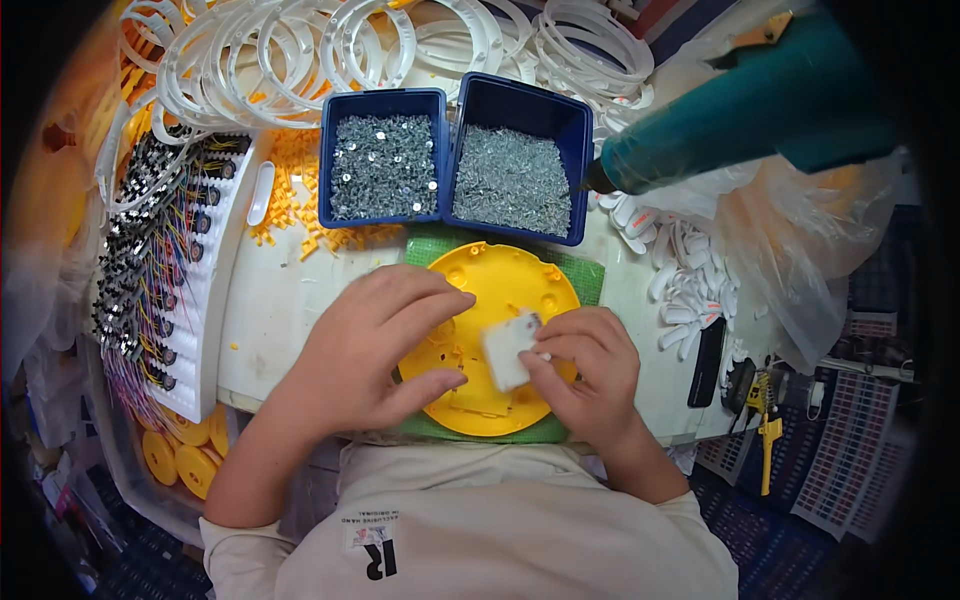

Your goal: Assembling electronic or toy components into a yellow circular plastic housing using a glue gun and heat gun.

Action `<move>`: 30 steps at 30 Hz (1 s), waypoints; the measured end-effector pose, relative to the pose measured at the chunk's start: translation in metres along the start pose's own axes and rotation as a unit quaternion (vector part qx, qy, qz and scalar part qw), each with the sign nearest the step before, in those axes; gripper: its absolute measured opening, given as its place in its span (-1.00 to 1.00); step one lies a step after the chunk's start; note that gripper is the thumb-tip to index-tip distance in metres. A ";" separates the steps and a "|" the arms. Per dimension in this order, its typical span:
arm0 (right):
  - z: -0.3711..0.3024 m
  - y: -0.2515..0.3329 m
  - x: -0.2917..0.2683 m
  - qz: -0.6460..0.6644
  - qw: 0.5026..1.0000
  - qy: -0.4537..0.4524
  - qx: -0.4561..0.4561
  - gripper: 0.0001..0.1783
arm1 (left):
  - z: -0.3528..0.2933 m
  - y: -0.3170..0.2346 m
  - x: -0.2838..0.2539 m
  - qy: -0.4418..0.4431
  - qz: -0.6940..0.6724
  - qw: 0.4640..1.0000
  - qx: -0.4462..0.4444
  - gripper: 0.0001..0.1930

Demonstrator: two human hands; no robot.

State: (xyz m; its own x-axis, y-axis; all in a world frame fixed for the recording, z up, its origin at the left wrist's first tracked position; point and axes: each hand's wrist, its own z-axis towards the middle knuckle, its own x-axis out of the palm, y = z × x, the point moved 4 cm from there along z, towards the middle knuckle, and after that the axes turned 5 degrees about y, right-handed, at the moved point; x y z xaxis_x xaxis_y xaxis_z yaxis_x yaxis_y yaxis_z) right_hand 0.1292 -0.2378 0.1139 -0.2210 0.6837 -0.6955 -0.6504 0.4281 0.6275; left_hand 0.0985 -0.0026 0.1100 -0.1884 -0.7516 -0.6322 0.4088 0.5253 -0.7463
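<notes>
A round yellow plastic shell (492,280), with posts and holes moulded inside it, lies open side up on a green mat (590,282) in front of me. My right hand (598,375) pinches a small white squarish plastic part (506,350) between thumb and fingers, tilted over the middle of the shell. The part looks slightly blurred. Over the shell's left side is my left hand (385,345), with thumb and fingers apart and nothing between them. Whether its fingertips touch the shell I cannot tell.
Beyond the shell stand two blue bins (384,98) of small metal pieces. A teal power screwdriver (735,125) hangs at upper right. White rings (390,50) pile at the back. Left is a white foam tray (207,330) with wired parts; right, white plastic pieces (690,275) and a black phone-like slab (707,362).
</notes>
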 end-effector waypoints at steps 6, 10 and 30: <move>0.002 -0.002 0.021 -0.038 0.999 -0.002 0.012 -0.76 | 0.007 0.009 0.014 0.045 0.054 0.997 0.025 -0.20; 0.000 -0.001 0.031 -0.093 0.995 0.012 0.013 -0.76 | 0.019 0.015 0.019 0.055 0.036 0.996 0.054 -0.23; 0.104 -0.062 -0.010 -0.208 0.974 0.028 -0.087 -0.79 | 0.075 0.014 0.001 -0.043 0.166 0.984 0.048 -0.59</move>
State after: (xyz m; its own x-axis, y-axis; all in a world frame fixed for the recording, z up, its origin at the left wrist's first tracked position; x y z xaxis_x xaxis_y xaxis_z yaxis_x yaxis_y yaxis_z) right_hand 0.2471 -0.2099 0.1188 0.0512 0.4376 -0.8977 -0.8048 0.5503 0.2224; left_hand 0.1711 -0.0260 0.1143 0.0444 -0.5779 -0.8149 0.5175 0.7110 -0.4761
